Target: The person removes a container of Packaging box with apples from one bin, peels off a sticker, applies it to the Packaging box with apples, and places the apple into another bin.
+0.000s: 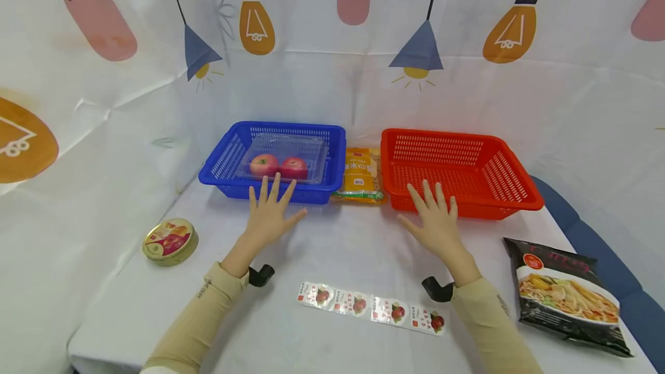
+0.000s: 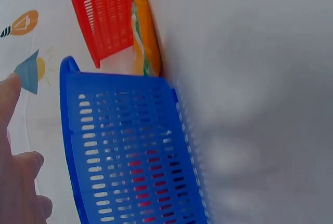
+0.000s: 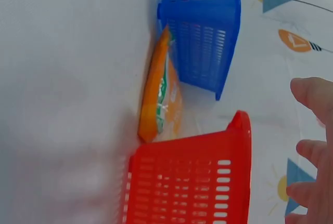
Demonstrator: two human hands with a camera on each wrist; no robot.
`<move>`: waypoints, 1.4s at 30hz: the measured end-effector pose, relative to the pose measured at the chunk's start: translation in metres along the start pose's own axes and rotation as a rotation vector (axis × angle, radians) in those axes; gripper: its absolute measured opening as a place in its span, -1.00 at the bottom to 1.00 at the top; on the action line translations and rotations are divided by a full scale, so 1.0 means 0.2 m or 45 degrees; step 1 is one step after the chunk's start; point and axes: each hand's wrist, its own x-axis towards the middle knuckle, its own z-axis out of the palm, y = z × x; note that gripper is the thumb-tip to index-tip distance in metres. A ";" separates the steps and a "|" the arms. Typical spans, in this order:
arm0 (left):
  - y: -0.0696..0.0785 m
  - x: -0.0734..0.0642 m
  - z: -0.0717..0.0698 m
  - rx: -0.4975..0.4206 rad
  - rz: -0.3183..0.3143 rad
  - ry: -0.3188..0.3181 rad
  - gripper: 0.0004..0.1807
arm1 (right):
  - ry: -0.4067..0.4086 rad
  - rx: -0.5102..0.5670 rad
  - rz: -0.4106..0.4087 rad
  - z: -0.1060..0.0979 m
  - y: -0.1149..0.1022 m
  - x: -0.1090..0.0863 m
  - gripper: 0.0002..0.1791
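My left hand [image 1: 268, 218], fingers spread and straight, hovers in front of the blue basket [image 1: 218, 173] and holds nothing. In that basket lies a clear plastic box [image 1: 291, 144] with two red apples [image 1: 264, 164]. Spread the same way, my right hand [image 1: 435, 227] is at the near side of the red basket [image 1: 436, 180], also holding nothing. Whether its fingertips touch the rim, I cannot tell. Between the baskets lies an orange-yellow food packet [image 1: 359, 175]. Both wrist views show each hand's fingers [image 2: 26, 164] [image 3: 312, 151] extended beside a basket.
A strip of stickers with red fruit pictures [image 1: 371, 308] lies on the white table near the front. At the left stands a round flat tin [image 1: 170, 241]. A black noodle packet [image 1: 568, 296] rests at the right edge, with a blue chair [image 1: 618, 270] beyond.
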 end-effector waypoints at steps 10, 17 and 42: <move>-0.08 0.09 -0.08 -0.064 -0.084 0.002 -0.12 | -0.032 0.033 -0.044 0.01 -0.09 0.11 -0.14; -0.19 0.15 -0.14 -0.200 -0.148 0.053 -0.07 | -0.028 0.033 -0.070 0.03 -0.17 0.18 -0.17; -0.47 0.35 -0.11 -0.429 -0.286 0.233 -0.10 | -0.038 0.430 -0.073 0.23 -0.50 0.43 -0.30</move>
